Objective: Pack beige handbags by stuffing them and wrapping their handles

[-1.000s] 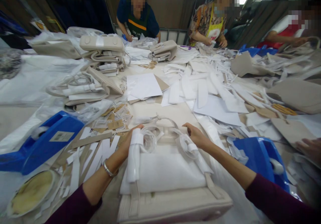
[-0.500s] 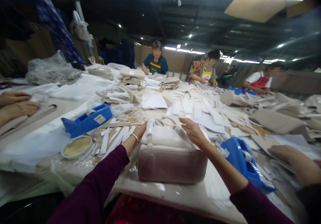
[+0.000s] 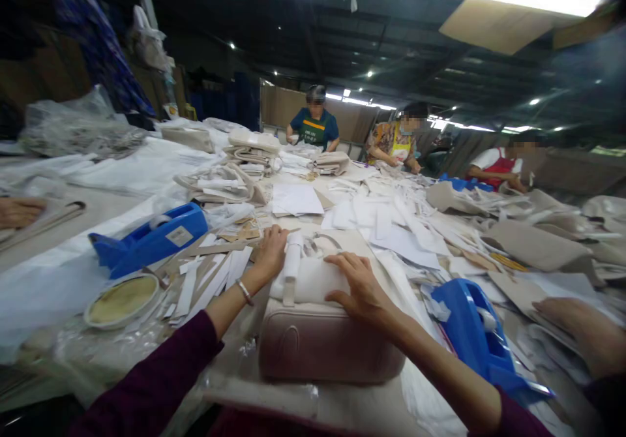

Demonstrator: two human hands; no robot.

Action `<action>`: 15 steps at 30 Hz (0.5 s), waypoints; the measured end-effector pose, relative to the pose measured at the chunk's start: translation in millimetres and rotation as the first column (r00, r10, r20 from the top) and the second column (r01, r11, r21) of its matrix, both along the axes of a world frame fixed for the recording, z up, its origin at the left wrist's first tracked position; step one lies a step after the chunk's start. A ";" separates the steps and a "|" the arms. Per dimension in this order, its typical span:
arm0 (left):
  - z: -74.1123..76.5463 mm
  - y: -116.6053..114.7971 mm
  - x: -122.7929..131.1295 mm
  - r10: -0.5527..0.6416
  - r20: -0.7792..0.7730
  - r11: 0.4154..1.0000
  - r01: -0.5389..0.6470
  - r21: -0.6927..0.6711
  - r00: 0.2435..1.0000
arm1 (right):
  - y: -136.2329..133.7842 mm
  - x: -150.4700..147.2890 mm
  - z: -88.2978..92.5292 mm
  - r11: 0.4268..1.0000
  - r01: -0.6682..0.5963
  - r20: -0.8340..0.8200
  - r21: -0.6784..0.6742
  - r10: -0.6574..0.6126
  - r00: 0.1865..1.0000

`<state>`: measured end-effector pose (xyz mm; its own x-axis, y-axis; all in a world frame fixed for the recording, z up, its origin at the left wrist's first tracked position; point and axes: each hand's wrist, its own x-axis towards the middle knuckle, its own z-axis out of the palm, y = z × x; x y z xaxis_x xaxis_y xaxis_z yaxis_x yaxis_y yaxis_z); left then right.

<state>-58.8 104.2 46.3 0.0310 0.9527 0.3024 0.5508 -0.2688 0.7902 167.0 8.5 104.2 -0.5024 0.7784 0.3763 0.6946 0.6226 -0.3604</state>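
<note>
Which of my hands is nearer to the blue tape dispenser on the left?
Left. Your left hand is beside the bag, right of the blue tape dispenser; your right hand is over the bag, farther right.

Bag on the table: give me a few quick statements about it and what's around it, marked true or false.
1. A blue tape dispenser sits left of the bag, and another blue one right of it. True.
2. The right grip is closed into a fist. False: its fingers are spread over the bag's white padding.
3. The left grip is at the bag's left side. True.
4. The round container with a yellowish inside is right of the bag. False: it is left of it.
</note>
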 end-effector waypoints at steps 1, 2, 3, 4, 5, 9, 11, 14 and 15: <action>-0.6 -0.5 -3.0 -0.003 -0.090 1.000 0.004 0.008 0.996 | -0.2 3.0 2.9 0.999 -0.023 -0.021 -0.023 0.022 1.000; -1.1 -1.2 -6.6 -0.030 -0.159 1.000 0.030 -0.005 0.987 | 1.7 8.2 5.7 0.997 -0.048 -0.067 -0.054 0.044 0.997; -1.7 -2.1 -10.7 -0.087 -0.193 0.996 0.080 -0.045 0.977 | 5.8 16.1 7.6 0.995 -0.061 -0.140 -0.083 0.049 0.989; -2.1 -3.2 -15.0 -0.162 -0.180 0.984 0.145 -0.105 0.970 | 11.9 26.9 8.0 0.993 -0.048 -0.231 -0.105 0.023 0.973; -2.2 -4.4 -19.2 -0.235 -0.137 0.963 0.211 -0.166 0.962 | 19.7 40.2 6.2 0.992 0.007 -0.323 -0.125 -0.048 0.945; 3.7 -10.9 -29.7 -0.359 0.054 0.882 0.358 -0.308 0.932 | 53.5 98.9 -21.6 0.827 0.311 -0.399 -0.469 -0.512 0.761; 10.9 -14.1 -29.3 -0.359 0.110 0.856 0.374 -0.357 0.927 | 64.1 116.1 -39.7 0.697 0.257 -0.320 -0.669 -0.583 0.747; 22.6 -16.1 -23.5 -0.361 0.139 0.823 0.385 -0.417 0.922 | 70.4 120.7 -58.4 0.613 0.019 -0.389 -0.790 -0.525 0.757; 25.7 -15.7 -21.0 -0.362 0.133 0.829 0.384 -0.407 0.923 | 71.4 119.0 -62.1 0.590 -0.053 -0.426 -0.806 -0.514 0.745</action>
